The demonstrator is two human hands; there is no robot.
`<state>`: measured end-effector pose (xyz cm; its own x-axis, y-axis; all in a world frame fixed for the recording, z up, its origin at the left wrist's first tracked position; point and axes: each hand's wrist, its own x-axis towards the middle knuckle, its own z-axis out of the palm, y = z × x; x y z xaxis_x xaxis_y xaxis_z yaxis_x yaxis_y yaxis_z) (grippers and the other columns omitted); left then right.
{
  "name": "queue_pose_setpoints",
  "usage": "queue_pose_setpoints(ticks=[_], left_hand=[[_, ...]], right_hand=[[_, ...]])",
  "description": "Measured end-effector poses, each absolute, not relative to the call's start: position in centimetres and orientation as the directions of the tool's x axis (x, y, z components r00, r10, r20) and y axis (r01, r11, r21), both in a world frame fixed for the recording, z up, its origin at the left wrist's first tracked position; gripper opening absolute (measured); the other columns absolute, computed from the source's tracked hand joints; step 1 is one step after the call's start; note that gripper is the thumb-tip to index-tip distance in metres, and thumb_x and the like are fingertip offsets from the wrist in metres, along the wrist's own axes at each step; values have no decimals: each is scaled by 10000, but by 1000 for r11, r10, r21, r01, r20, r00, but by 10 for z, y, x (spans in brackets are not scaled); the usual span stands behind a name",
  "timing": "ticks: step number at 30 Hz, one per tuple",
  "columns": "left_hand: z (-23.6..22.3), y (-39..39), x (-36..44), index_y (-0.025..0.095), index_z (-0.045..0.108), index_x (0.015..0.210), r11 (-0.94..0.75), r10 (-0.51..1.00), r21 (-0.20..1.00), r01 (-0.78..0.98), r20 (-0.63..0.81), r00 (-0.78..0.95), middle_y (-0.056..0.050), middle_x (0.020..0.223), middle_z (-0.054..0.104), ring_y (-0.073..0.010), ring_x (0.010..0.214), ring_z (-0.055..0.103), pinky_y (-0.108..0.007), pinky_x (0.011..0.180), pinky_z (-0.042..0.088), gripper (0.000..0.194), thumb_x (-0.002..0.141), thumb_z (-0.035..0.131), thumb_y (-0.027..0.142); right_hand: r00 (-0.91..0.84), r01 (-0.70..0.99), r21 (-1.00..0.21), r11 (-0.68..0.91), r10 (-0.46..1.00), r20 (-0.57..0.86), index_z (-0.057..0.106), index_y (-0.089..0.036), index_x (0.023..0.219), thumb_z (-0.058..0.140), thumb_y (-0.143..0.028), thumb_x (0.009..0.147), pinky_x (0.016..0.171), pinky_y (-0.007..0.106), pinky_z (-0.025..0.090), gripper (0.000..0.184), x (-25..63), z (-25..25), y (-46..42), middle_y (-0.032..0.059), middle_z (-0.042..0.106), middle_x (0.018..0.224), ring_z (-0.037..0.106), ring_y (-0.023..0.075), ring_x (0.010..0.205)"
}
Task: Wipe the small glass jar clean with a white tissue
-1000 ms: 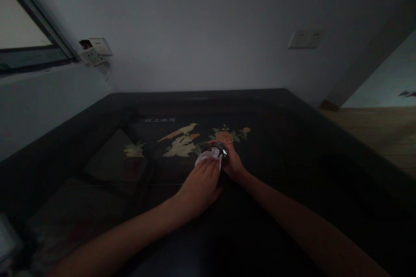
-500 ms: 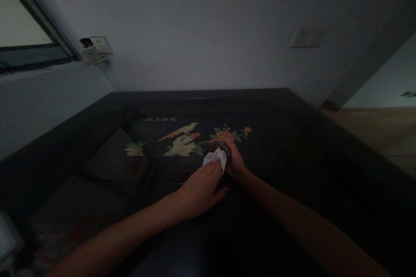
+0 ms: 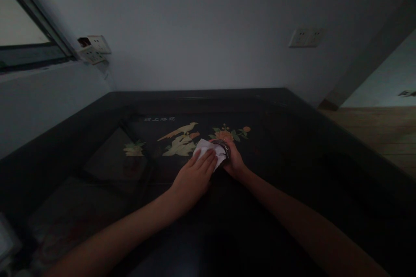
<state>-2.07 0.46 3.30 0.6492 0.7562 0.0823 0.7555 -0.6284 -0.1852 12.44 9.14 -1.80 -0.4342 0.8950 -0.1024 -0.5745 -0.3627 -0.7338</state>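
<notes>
With the left hand [image 3: 191,181], laid flat with fingers slightly apart, presses a white tissue [image 3: 203,146] against a dark, shiny object [image 3: 225,147]. Holds the object to the right in the curled right hand [image 3: 236,163], over the flower picture [image 3: 240,135] on the desk [image 3: 260,108]. Seems partway through working the tissue over the object; cannot tell how much is done or left. Cannot make out any hollow or contents, partly hidden by tissue and hands
</notes>
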Motion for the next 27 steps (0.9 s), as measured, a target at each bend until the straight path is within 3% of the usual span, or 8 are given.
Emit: queue_pose_setpoints(ticks=[4, 8, 13, 16, 19, 24, 27], left_hand=[[32, -3, -13, 20, 269, 1420, -656, 754, 7, 755, 51, 654, -212, 1506, 279, -290, 1427, 176, -443, 1148, 256, 720, 824, 574, 285], [25, -12, -1, 28, 178, 1436, -612, 789, 208, 763, 100, 606, -250, 1511, 236, -312, 1432, 103, -503, 1153, 230, 769, 820, 572, 264], [20, -17, 7, 76, 174, 1440, -557, 815, 433, 709, 121, 567, -240, 1510, 249, -316, 1431, 131, -526, 1152, 238, 757, 821, 574, 246], [18, -16, 7, 84, 159, 1446, -538, 826, 495, 682, 150, 543, -232, 1505, 265, -306, 1432, 151, -515, 1152, 251, 758, 829, 565, 250], [16, -12, 6, 51, 211, 1426, -584, 805, 400, 707, 176, 566, -237, 1485, 309, -301, 1424, 195, -486, 1147, 280, 732, 823, 572, 255], [18, 4, -4, 7, 437, 1301, -637, 737, -49, 769, 255, 627, -215, 1354, 507, -270, 1331, 406, -430, 1123, 325, 447, 870, 450, 126], [26, 11, -10, 63, 527, 1242, -614, 717, -183, 767, 276, 640, -149, 1271, 595, -221, 1243, 509, -408, 1135, 302, 367, 901, 405, 123]], right_hand=[[-381, -584, -753, -305, 921, -78, 702, -179, 804, 548, -535, 786, 725, 303, 501, 389, 124, -15, 89, 35, 710, 708, 646, 187, 717], [-355, -576, -768, -279, 932, -72, 707, -179, 804, 550, -527, 773, 742, 311, 499, 382, 124, -11, 87, 34, 710, 711, 649, 193, 724], [-385, -548, -770, -326, 916, -113, 697, -179, 831, 493, -540, 793, 740, 351, 503, 416, 125, -9, 86, 53, 711, 692, 664, 233, 774], [-394, -545, -766, -340, 911, -124, 694, -173, 857, 484, -540, 802, 732, 349, 504, 426, 125, -8, 86, 62, 716, 699, 667, 237, 779], [-396, -555, -757, -345, 910, -124, 696, -172, 852, 484, -541, 801, 731, 348, 503, 429, 125, -8, 86, 58, 712, 691, 666, 233, 763], [-377, -597, -721, -352, 916, -135, 699, -181, 803, 497, -520, 799, 735, 325, 498, 394, 125, -9, 88, 49, 708, 697, 651, 204, 722], [-363, -621, -704, -346, 922, -133, 697, -189, 782, 511, -495, 800, 720, 308, 495, 358, 124, -10, 89, 46, 707, 704, 645, 200, 738]])
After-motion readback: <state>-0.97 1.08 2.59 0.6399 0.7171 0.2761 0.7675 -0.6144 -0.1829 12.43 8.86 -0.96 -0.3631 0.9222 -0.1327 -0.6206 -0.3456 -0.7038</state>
